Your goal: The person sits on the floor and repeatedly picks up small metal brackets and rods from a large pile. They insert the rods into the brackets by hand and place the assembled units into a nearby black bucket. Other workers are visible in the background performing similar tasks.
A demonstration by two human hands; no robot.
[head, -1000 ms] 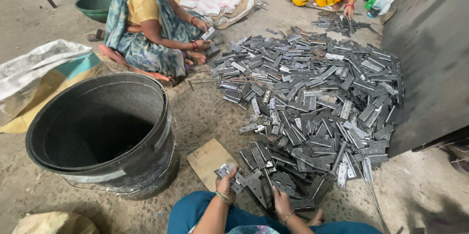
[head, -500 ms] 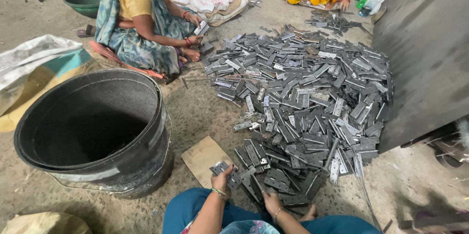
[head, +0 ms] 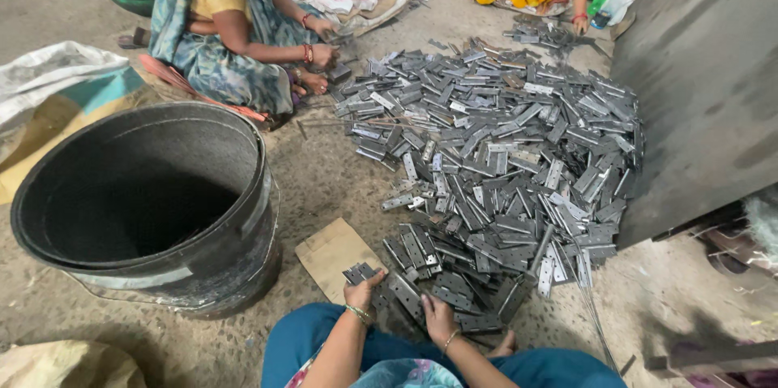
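our left hand (head: 362, 291) is closed on a small metal hinge (head: 356, 273) over the cardboard scrap (head: 334, 252), right hand (head: 438, 317) lies flat and open on the near edge of the hinge pile (head: 494, 153), which spreads away ahead-right, black tub (head: 146, 201) to our left

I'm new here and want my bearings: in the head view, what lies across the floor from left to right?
Large black round plastic tub → flat brown cardboard piece → heap of grey metal hinges → big grey slanted metal sheet.

A small grey metal hinge (head: 357, 273) lies flat beside the hinge pile (head: 494, 161).
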